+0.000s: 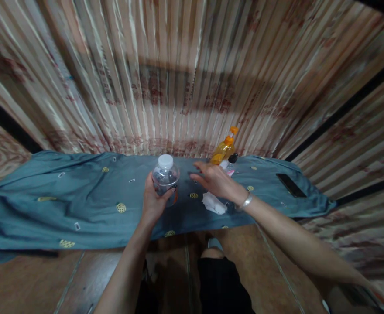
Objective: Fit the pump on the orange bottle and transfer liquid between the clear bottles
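A clear, rounded bottle (166,176) with a white cap stands upright near the middle of the cloth-covered table (94,196). My left hand (154,198) is wrapped round its lower left side. To the right of the bottle, my right hand (211,178) is held over the table, its fingers apart and pointing left, with nothing in it. Below that hand lies a crumpled white tissue (214,203). Just behind it are an orange pump bottle (224,150) and a small clear bottle with a black top (232,162), partly hidden by the hand.
A dark phone (290,185) lies at the table's right end. Patterned curtains (179,87) hang behind and at both sides, with dark frame bars (345,104) across them. My legs are below the front edge, over a tiled floor (260,261).
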The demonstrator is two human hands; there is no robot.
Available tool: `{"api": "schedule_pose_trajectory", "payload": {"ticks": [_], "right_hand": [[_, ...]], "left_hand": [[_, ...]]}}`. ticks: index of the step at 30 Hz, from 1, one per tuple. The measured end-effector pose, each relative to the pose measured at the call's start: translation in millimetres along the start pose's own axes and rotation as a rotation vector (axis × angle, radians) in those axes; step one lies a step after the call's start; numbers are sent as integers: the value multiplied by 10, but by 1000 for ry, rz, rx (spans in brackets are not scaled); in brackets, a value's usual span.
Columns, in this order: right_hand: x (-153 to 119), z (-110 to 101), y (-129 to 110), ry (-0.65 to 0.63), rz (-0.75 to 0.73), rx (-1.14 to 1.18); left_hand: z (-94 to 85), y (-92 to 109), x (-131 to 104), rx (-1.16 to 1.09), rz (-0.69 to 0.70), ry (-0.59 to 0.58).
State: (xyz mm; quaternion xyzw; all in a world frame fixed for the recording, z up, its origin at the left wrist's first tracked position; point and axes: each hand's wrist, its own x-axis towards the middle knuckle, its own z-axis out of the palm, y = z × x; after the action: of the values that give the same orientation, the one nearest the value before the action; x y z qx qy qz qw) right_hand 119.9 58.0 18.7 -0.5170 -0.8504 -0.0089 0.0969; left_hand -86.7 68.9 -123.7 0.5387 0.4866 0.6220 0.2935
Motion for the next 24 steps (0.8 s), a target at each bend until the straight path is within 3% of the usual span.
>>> {"api": "schedule_pose_trajectory", "payload": {"ticks": [5,9,14,18,19,21,24], "right_hand": [[-583,833,346,-190,272,-31],[-700,1098,542,-121,370,290],[-504,1051,770,-10,409,489],[-238,840,778,91,408,713],[-164,758,744,126,397,806],[-8,577,644,261,373,1251],[237,361,450,362,348,1499]], "left_hand": [[45,67,-23,-9,-55,-13],[89,46,-21,-20,-80,-22],[137,32,5,-28,-89,-25],[179,34,35,-5,-92,-30],[188,33,41,2,-92,-30],[202,30,51,15,-88,-25],[215,22,58,37,-79,-15]]}}
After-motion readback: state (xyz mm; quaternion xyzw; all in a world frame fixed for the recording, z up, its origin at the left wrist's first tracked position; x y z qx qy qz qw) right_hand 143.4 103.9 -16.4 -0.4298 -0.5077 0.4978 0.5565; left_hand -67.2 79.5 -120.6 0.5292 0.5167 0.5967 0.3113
